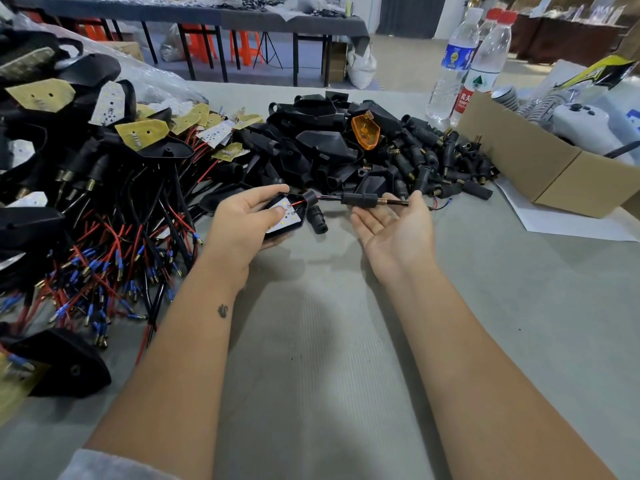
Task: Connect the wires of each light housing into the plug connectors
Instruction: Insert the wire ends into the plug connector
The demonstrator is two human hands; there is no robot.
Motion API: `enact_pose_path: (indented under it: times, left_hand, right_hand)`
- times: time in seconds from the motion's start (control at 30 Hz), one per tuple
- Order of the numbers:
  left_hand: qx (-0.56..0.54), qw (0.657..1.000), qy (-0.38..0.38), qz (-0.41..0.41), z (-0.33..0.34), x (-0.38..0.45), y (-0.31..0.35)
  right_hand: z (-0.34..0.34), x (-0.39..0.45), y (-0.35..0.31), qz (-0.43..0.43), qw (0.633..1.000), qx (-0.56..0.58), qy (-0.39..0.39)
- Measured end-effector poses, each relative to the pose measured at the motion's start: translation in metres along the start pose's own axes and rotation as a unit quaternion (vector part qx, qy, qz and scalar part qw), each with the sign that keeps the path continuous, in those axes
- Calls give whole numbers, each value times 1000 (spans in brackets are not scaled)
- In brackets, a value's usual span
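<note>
Left hand [242, 216] grips light housing [285, 216], thumb pinning LED board so wires [329, 198] stay taut. Right hand [391, 223] spread, palm up – plug connector [360, 199] rests on fingertips, wires threaded thru, above table [311, 341].

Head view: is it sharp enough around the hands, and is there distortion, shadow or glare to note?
Head view: light housing and plug connector read sharp; wide-angle bend tilts the water bottles and stretches the forearms; soft shadows lie on the grey table under both arms; no strong glare.
</note>
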State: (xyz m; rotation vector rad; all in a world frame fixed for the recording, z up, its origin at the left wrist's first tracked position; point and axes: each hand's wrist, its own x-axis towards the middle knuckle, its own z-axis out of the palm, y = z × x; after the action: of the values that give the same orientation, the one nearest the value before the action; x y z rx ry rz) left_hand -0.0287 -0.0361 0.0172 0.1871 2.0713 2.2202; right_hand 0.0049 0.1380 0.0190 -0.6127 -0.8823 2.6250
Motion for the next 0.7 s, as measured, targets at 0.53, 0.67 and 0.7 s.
enact_pose_path:
  times: [0.53, 0.67, 0.7]
  left_hand:
    - [11, 999, -46, -24, -29, 7, 0]
    - [20, 998, -56, -14, -35, 8, 1]
    - [21, 998, -60, -12, -36, 8, 1]
  right_hand:
    - [-5, 3, 3, -150, 976, -160, 9]
    - [-6, 3, 3, -168, 966, -196, -11]
    - [-6, 2, 3, -164, 966, -198, -22]
